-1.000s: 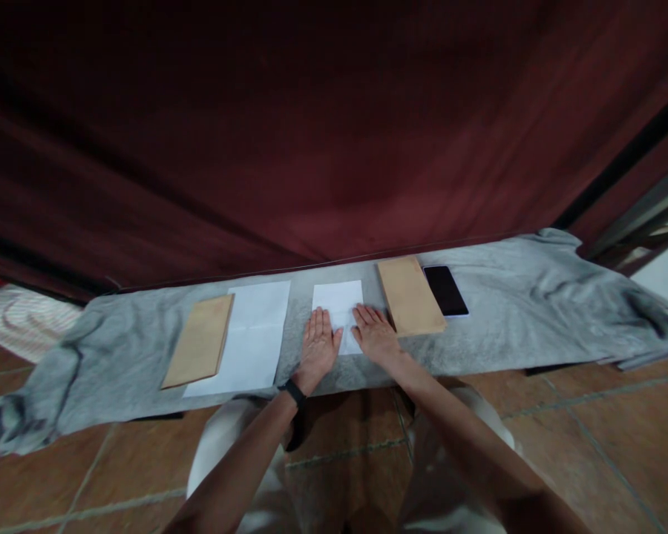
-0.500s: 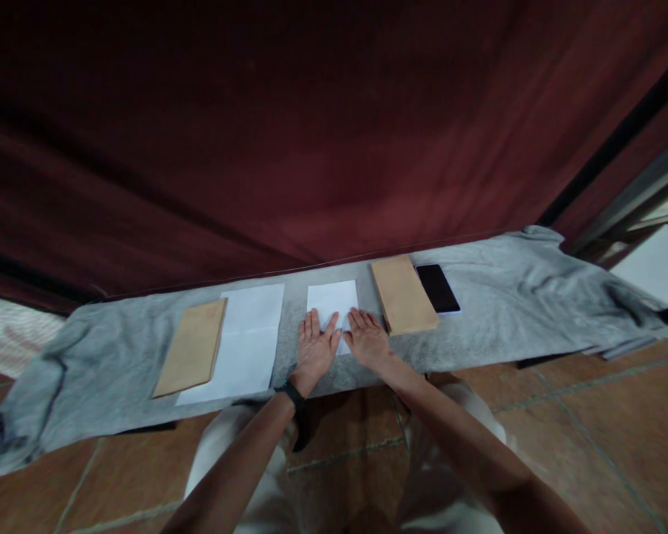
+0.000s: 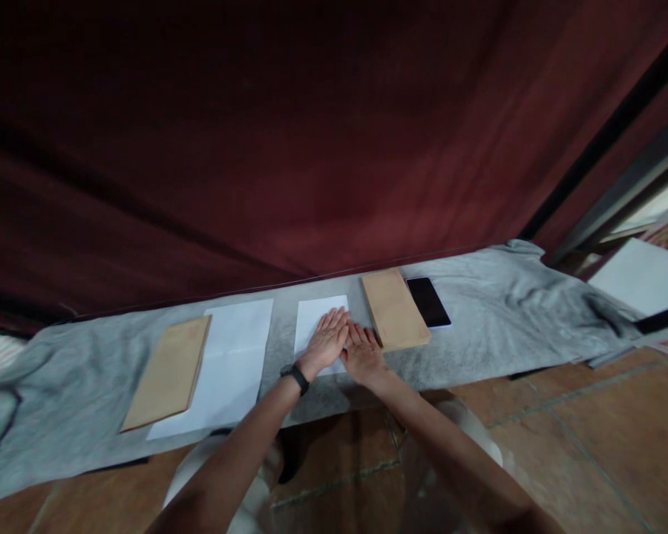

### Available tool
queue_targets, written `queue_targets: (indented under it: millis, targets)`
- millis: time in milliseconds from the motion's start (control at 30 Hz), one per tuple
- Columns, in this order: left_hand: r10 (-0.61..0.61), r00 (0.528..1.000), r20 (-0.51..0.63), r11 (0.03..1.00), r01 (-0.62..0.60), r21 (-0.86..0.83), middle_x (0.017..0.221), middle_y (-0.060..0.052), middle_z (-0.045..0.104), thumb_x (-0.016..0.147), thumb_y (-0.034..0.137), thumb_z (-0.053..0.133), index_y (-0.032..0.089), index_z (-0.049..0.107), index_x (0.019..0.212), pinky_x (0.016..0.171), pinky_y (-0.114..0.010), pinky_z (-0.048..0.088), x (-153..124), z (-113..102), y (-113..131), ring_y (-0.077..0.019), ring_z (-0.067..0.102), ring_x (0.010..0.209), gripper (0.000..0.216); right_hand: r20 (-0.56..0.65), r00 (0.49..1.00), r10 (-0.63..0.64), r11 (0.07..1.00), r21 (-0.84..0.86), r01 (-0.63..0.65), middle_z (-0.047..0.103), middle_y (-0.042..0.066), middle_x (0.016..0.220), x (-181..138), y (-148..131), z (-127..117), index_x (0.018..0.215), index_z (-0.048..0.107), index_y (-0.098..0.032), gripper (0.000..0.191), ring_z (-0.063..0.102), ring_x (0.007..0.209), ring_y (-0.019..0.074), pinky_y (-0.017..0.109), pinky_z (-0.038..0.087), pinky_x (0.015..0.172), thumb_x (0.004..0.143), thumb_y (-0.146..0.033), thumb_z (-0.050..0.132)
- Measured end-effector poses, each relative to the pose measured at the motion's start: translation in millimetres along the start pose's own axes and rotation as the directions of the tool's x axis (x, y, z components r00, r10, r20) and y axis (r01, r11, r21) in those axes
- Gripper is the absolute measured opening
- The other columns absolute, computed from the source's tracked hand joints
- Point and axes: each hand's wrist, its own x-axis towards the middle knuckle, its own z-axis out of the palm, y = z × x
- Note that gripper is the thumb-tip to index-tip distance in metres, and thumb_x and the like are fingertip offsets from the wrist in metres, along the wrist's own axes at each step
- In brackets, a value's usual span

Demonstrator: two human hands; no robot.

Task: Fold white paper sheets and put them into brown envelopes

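Observation:
A small white sheet of paper (image 3: 307, 319), which looks folded, lies on the grey cloth (image 3: 490, 319). My left hand (image 3: 327, 340) presses flat on it, fingers stretched toward its upper right. Beside it, my right hand (image 3: 363, 354) lies flat at the paper's right edge, its fingers extended and touching the left hand. Just right of that hand is a stack of brown envelopes (image 3: 396, 309). At the left, larger white sheets (image 3: 238, 360) lie partly beneath another stack of brown envelopes (image 3: 167, 374).
A dark-screened phone (image 3: 428, 302) lies against the right-hand envelopes. Behind the cloth-covered surface hangs a dark red curtain (image 3: 334, 163). At the far right is a white panel (image 3: 646, 274). Brown floor tiles (image 3: 584, 423) show below the front edge.
My left hand has slid right across the small paper and now meets my right hand. The right hand stays at the paper's right edge. The camera view has shifted slightly.

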Motion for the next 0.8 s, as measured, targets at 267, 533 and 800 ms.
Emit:
queue_targets:
  millis: [267, 533, 800]
  targets:
    - [-0.105, 0.990, -0.089, 0.993, 0.109, 0.043, 0.165, -0.004, 0.035, 0.108, 0.040, 0.020, 0.023, 0.039, 0.157, 0.126, -0.047, 0.022, 29.7, 3.0, 2.4, -0.0230, 0.024, 0.155, 0.056, -0.019, 1.000, 0.019, 1.000, -0.022, -0.020, 0.035, 0.016, 0.161, -2.0, -0.9, 10.2, 0.154, 0.043, -0.009, 0.057, 0.036, 0.150, 0.0303, 0.049, 0.025, 0.124, 0.102, -0.032, 0.043]
    - [-0.225, 0.965, -0.133, 0.972, 0.231, 0.035, 0.166, -0.003, 0.034, 0.107, 0.042, 0.022, 0.023, 0.038, 0.157, 0.127, -0.044, 0.021, 31.3, 3.0, 2.5, -0.0222, 0.024, 0.155, 0.056, -0.068, 0.998, 0.001, 0.998, -0.067, -0.006, 0.030, 0.014, 0.164, -3.9, 0.5, 17.7, 0.156, 0.040, -0.008, 0.058, 0.033, 0.152, 0.0304, 0.048, 0.024, 0.124, 0.103, -0.032, 0.041]
    - [-0.292, 0.940, -0.175, 0.953, 0.302, 0.036, 0.166, -0.004, 0.034, 0.105, 0.047, 0.030, 0.025, 0.038, 0.158, 0.126, -0.048, 0.020, 29.4, 7.7, -2.6, -0.0258, 0.023, 0.155, 0.058, -0.183, 0.983, -0.030, 0.994, -0.104, 0.011, 0.038, 0.014, 0.161, -3.1, 5.6, 30.2, 0.154, 0.044, -0.013, 0.057, 0.041, 0.147, 0.0305, 0.049, 0.029, 0.121, 0.100, -0.031, 0.045]
